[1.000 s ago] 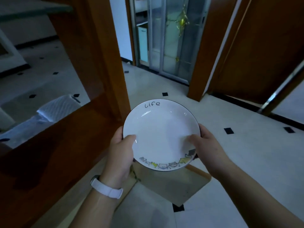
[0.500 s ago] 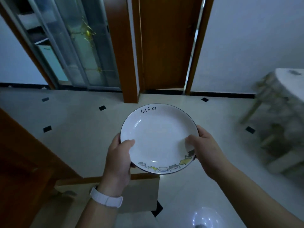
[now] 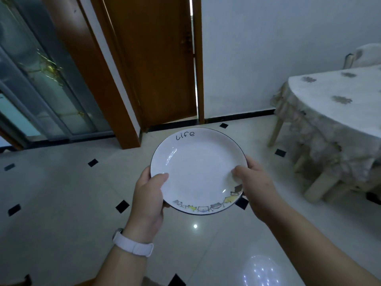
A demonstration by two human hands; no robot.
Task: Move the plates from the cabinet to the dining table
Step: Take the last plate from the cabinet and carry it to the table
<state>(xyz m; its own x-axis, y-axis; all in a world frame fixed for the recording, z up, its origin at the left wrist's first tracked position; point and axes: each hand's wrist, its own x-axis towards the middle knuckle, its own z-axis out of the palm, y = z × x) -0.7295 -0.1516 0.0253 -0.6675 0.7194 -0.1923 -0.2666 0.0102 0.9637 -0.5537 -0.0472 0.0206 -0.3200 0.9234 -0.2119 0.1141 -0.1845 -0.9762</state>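
Note:
A white plate [image 3: 198, 172] with a dark rim, the word "Life" at its far edge and small cartoon cats along its near edge is held level over the tiled floor. My left hand [image 3: 147, 195] grips its left rim, thumb on top and fingers hidden underneath. My right hand [image 3: 254, 183] grips the right rim the same way. The dining table [image 3: 338, 104], covered with a pale patterned cloth, stands at the right, apart from the plate.
A brown wooden door [image 3: 158, 58] in its frame is straight ahead beside a white wall. Glass sliding doors [image 3: 41, 79] are at the left. Table legs and a stool [image 3: 321, 182] sit under the cloth. A cloth-covered chair back [image 3: 362, 55] shows behind the table.
The view has swung right: the wooden cabinet at the left has left the frame and the dining table has come fully into view at the right. Both hands keep the same hold on the plate.

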